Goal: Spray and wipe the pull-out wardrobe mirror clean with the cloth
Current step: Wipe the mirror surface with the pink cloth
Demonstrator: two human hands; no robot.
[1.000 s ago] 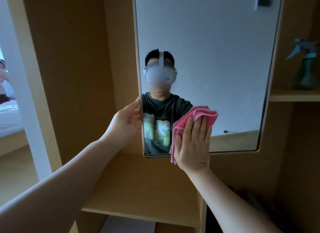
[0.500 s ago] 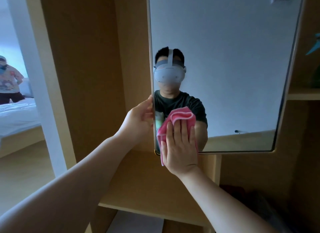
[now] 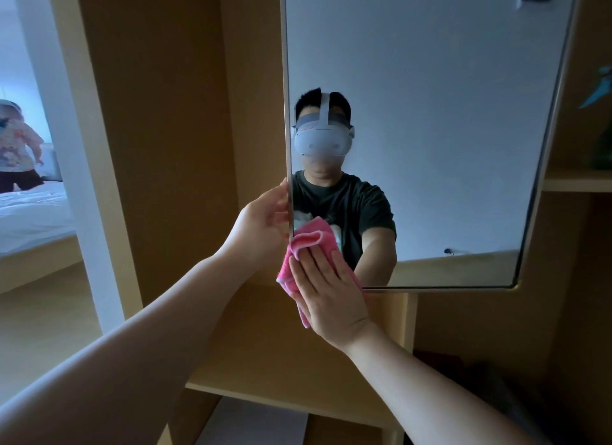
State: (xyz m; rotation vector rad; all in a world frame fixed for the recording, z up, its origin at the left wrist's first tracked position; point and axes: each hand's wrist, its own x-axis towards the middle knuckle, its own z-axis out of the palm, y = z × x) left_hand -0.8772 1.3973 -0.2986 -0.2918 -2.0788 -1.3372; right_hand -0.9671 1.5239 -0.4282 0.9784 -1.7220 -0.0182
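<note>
Against the mirror point(image 3: 430, 113), at its lower left corner, our straight-fingered right grip point(image 3: 331, 295) presses the cloth point(image 3: 311, 237) beneath its palm; our left grip point(image 3: 261, 226) clasps the mirror's edge.

Mirror point(image 3: 430, 80): one. Pink cloth point(image 3: 311, 237): one. Hands: two, left hand point(image 3: 261, 226) and right hand point(image 3: 331, 295). Spray bottle point(image 3: 601, 90): one, cut off at the right edge. Wooden shelves: two in view, upper shelf point(image 3: 576, 181) at right, lower shelf point(image 3: 281, 362) under the mirror. Bed point(image 3: 29, 209): one, far left. People: one second person point(image 3: 16, 146) by the bed, one reflection point(image 3: 341, 206) in the mirror wearing one headset point(image 3: 321, 141).
</note>
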